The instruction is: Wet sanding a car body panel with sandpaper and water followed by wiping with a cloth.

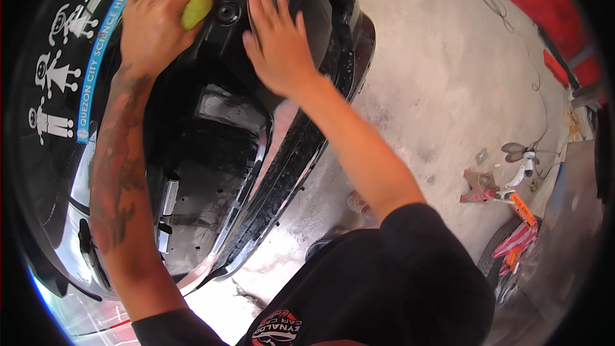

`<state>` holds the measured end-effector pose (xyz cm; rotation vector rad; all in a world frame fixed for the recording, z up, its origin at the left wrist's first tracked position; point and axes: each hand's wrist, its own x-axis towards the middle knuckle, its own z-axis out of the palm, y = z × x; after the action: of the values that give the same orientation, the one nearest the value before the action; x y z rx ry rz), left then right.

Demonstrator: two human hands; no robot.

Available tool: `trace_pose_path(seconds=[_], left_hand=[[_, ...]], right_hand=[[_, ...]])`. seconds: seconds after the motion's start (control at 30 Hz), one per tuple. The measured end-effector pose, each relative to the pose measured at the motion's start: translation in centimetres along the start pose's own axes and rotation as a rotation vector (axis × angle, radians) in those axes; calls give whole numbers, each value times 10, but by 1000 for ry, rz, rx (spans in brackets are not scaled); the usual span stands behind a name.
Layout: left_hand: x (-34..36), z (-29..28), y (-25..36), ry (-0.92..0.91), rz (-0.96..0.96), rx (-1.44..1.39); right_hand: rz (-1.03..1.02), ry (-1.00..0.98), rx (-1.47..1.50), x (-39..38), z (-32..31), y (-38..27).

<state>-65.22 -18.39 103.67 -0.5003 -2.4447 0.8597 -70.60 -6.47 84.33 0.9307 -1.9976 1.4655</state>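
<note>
Yellow-green cloth [197,11], bunched in curled left hand [155,19], direction and long axis unclear; right hand [280,48] outspread, empty, against black car [214,150]

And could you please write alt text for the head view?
A person's left hand grips a yellow-green cloth at the rear of a black car, with the right hand spread open nearby. White figure decals are at the picture's left.

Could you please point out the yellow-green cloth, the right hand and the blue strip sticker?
Yellow-green cloth [197,11]: head view, on its bunched, rounded end.
Right hand [280,51]: head view, on its back.
Blue strip sticker [102,50]: head view, midway along its length.
</note>
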Motion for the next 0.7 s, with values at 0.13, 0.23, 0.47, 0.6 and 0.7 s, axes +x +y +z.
trace_pose_path(seconds=[0.13, 0.23, 0.47, 0.6, 0.7], left_hand=[[26, 14, -2, 62, -55, 72], [43, 12, 17, 68, -148, 76], [-30, -12, 6, 114, -132, -2], [-86, -55, 12, 20, -202, -99], [-112, -70, 9, 17, -213, -104]], right_hand=[[-5, -174, 19, -36, 5, -12], [-19, -115, 4, 11, -7, 0], [-118, -190, 6, 34, -11, 3], [-86, -213, -34, 32, -21, 14], [-95, -200, -71, 92, -21, 15]])
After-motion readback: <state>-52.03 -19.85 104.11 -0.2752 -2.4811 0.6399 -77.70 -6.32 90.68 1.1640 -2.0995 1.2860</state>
